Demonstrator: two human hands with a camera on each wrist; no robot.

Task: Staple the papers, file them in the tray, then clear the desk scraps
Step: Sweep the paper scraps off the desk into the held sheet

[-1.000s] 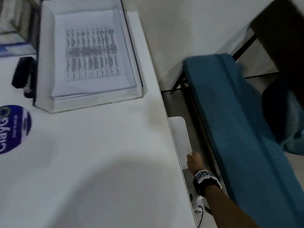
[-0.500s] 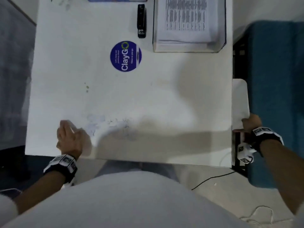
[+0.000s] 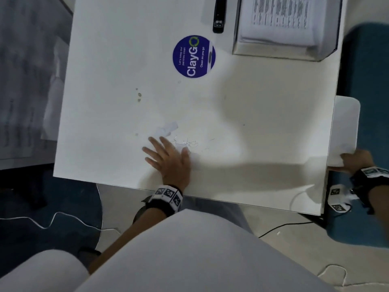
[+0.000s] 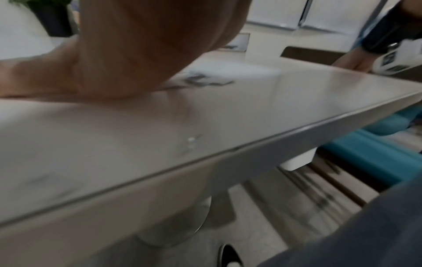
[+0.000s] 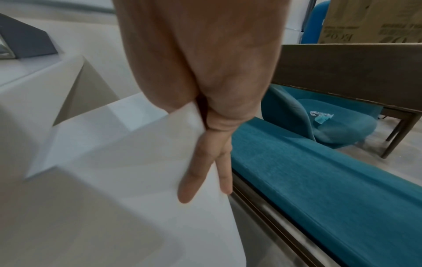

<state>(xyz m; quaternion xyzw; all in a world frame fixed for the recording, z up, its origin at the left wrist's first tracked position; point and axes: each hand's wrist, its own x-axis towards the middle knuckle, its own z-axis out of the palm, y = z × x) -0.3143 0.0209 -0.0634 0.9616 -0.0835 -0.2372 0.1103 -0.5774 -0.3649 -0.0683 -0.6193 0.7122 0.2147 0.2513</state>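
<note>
Left hand [image 3: 168,159] nearer "ClayGo" sticker [image 3: 193,56]

I see a white table [image 3: 252,102]. On it at the far edge lie a black stapler [image 3: 219,15] and a tray [image 3: 273,54] of printed papers [image 3: 280,15], with a round blue sticker [image 3: 193,56] nearer. Paper scraps [image 3: 166,129] and loose staples [image 3: 189,143] lie mid-table, my left hand [image 3: 168,160] flat beside them.

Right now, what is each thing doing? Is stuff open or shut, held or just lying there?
left hand: open, fingers flat on the desk, beside the scraps
scraps: loose on the desk
right hand: holds the white bin
white bin: at the desk's right edge, held
stapler: lying untouched
papers: lying in the tray
</note>
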